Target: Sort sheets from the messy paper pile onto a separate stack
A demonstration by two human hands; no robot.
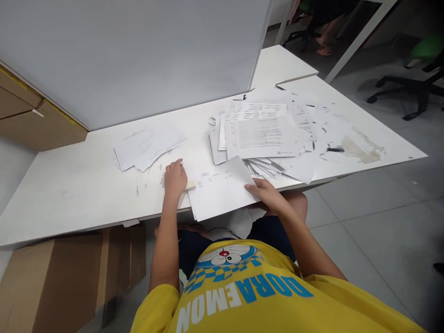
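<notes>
The handling of the paper looks partway along, as far as I can judge: a small fanned pile point(149, 145) lies on the left of the desk point(79, 189), a much larger heap point(262, 136) sits loosely stacked on the right, and between them, over the desk's near edge, are a few printed sheets point(224, 196). The right hand point(265, 192) is closed on these sheets at their right side, thumb on top. Most of the paper seems to be in the untidy heap, with dark-edged strips point(268, 167) showing beneath its near side. The left hand point(175, 178) rests on the desk with bent fingers, beside a tan piece point(191, 185) that reaches the sheets' left edge; whether it grips that piece I cannot tell, since the palm is hidden. The right hand's underside fingers are covered by paper, the number of sheets cannot be counted, and the print is too small to read.
</notes>
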